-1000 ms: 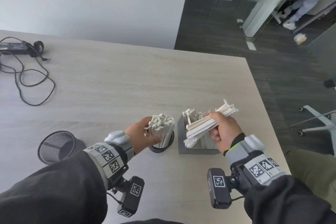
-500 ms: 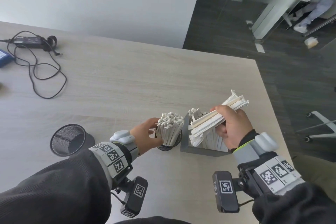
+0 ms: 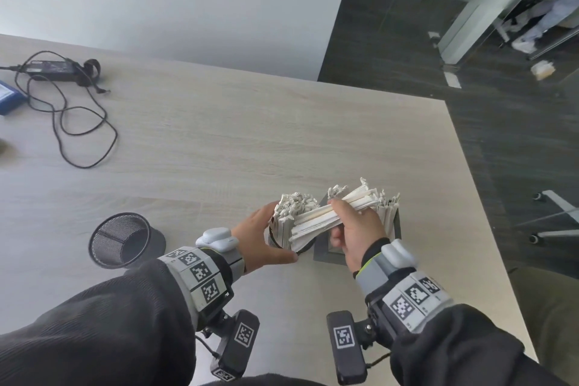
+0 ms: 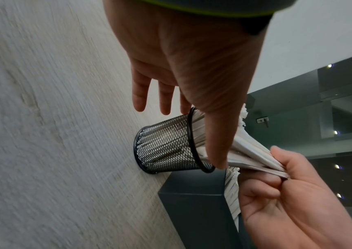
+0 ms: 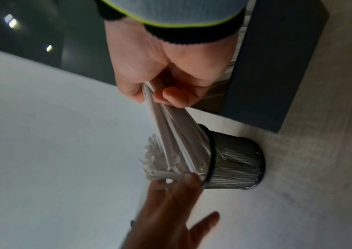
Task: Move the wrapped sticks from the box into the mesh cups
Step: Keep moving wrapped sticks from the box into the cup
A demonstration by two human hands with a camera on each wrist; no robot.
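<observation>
The right hand (image 3: 355, 230) grips a bundle of wrapped sticks (image 3: 316, 217) with curled fingers and the thumb on top. The bundle lies nearly level, and its low end rests at the rim of the full mesh cup (image 4: 166, 148). In the right wrist view the sticks fan out from the fist down to this cup. The wrist is raised above the grey box (image 3: 326, 255), which stands just beside the cup on the worktop (image 3: 219, 141) and has more wrapped sticks inside.

The left hand (image 3: 261, 236) is open around the far side of the full cup. Its fingers are straight and a little spread, and the thumb reaches along the near side of the sticks, close to the rim. In the left wrist view the fingertips (image 4: 141, 101) hang beside the cup; whether they touch the mesh I cannot tell. The left forearm comes in from the lower left, with the palm turned toward the cup.

A second mesh cup (image 3: 120, 240) stands well apart at the left, near the left sleeve. Far on the worktop lie a black power adapter (image 3: 50, 66) with its cable and a blue object (image 3: 9, 97) at the edge.
</observation>
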